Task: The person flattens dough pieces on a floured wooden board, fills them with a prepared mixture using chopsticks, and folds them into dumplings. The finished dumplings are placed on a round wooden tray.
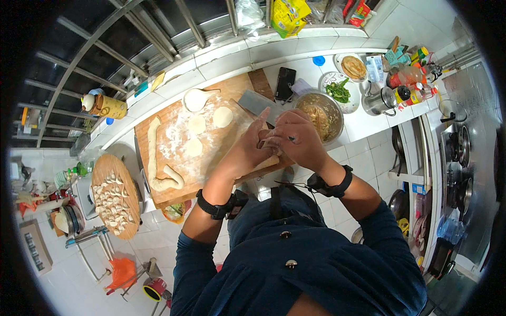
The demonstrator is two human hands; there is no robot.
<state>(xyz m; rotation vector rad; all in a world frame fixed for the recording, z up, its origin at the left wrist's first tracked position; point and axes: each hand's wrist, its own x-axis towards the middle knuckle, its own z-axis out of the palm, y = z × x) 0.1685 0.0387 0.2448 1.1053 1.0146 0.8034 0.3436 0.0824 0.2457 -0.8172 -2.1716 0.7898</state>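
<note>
Mid-frame, both the left hand (246, 150) and right hand (300, 139) are pinched shut around a small pale floppy dough wrapper (268, 141), probably soft and tearable, best held gently by its edges.

Long pale dough rope (154, 158) lies along wooden cutting board's (174, 118) left edge; round steel filling bowl (322, 115) sits right of board

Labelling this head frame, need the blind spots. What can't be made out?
- Dumpling wrapper: mostly covered by the left hand and right hand; its fold state cannot be told.
- Filling bowl: near rim hidden behind the right hand.
- Wooden board: near right corner hidden under both hands.
- Dumplings on the round tray: too small and bent by fisheye to count.
</note>
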